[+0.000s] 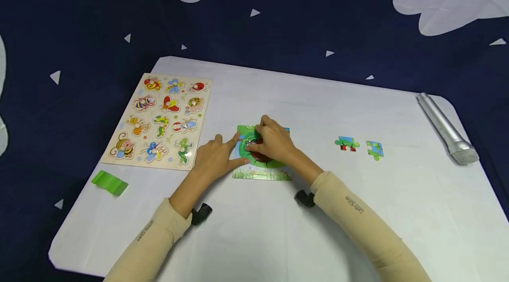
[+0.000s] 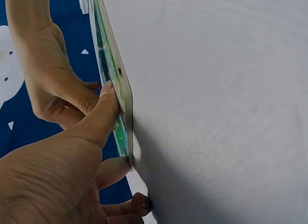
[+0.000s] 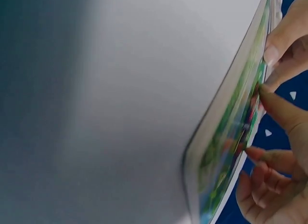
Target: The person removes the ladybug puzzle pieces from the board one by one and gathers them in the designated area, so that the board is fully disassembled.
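Observation:
A jigsaw puzzle board [image 1: 262, 175] with a red ladybug on green leaves lies in the middle of the table. My left hand [image 1: 214, 158] rests at its left side, the thumb on the picture and the index finger at the edge, both fairly straight. From the right, my right hand [image 1: 274, 140] reaches over the board and covers its upper right part. Its bent thumb and index finger pinch a puzzle piece [image 3: 251, 111] at the ladybug, mostly hidden by the fingers. To the right lie two loose jigsaw pieces, one with red at its lower edge [image 1: 347, 142] and one blue and green [image 1: 375, 149].
A wooden board of insect figures [image 1: 159, 120] lies at the table's left, with a folded green strip [image 1: 110, 183] below it. A silver microphone [image 1: 447, 128] lies near the right edge. The white table [image 1: 246, 229] stands against a dark blue patterned cloth [image 1: 278, 30].

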### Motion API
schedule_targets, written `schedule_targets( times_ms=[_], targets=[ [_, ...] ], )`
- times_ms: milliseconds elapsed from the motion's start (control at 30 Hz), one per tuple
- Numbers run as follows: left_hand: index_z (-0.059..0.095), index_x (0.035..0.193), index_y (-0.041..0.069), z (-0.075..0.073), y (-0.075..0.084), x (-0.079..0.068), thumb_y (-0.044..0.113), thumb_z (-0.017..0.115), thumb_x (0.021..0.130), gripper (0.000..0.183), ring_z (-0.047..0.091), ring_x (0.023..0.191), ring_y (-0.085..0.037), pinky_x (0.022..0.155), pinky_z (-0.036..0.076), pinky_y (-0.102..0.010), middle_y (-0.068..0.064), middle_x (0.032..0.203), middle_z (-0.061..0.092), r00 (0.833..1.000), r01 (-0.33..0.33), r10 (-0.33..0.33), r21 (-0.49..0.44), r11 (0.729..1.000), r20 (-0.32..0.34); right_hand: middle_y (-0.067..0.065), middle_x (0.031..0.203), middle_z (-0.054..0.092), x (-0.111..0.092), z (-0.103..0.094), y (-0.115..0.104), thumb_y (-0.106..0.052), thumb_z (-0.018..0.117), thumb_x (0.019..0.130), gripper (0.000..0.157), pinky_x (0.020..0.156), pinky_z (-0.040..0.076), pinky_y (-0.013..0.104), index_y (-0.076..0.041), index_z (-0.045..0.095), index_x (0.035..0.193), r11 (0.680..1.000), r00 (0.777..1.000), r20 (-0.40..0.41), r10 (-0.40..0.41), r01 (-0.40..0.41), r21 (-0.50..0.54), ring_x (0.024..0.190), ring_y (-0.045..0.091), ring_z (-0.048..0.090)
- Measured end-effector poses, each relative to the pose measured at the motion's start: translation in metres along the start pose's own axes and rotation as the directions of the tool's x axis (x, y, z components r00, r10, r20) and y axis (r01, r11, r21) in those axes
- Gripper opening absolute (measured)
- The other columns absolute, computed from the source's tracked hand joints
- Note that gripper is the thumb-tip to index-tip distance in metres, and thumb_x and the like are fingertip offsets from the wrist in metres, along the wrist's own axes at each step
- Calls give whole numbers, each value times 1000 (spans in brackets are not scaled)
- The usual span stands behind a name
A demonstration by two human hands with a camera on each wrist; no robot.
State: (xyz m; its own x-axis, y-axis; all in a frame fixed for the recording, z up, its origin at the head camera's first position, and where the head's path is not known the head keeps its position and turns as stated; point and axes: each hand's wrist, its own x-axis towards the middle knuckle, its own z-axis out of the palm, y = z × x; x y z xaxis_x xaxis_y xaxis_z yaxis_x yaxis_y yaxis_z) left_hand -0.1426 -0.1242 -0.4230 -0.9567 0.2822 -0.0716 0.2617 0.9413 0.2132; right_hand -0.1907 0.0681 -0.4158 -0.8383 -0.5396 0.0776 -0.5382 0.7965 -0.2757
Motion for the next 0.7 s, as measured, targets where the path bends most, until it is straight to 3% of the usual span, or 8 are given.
schedule_targets(
  times_ms=[167, 433, 700],
  targets=[
    [42, 152, 22, -1, 1, 0, 70, 65, 81, 89, 46, 57, -19, 44, 37, -30, -15, 86, 54, 1000, 6, -6, -1, 1000, 11, 7, 94, 52, -4, 2, -6, -48, 81, 79, 60, 69, 55, 32, 3, 72, 108, 999, 997, -74, 31, -34, -39, 83, 22, 56],
    [42, 152, 22, 0, 1, 0, 71, 65, 81, 89, 46, 57, -19, 44, 37, -30, -16, 89, 55, 1000, 13, -13, -1, 1000, 9, 9, 94, 54, -3, 7, -9, -48, 80, 80, 57, 67, 53, 31, 2, 74, 107, 995, 993, -80, 90, -92, -24, 77, 20, 54],
    [42, 152, 22, 0, 0, -1, 70, 65, 81, 89, 46, 56, -19, 44, 37, -30, -16, 88, 55, 1000, 9, -9, -2, 1000, 4, 7, 89, 50, -5, 7, -14, -44, 82, 80, 52, 64, 50, 30, 3, 73, 99, 995, 989, -136, 65, -74, -65, 79, 22, 54]
  ],
)
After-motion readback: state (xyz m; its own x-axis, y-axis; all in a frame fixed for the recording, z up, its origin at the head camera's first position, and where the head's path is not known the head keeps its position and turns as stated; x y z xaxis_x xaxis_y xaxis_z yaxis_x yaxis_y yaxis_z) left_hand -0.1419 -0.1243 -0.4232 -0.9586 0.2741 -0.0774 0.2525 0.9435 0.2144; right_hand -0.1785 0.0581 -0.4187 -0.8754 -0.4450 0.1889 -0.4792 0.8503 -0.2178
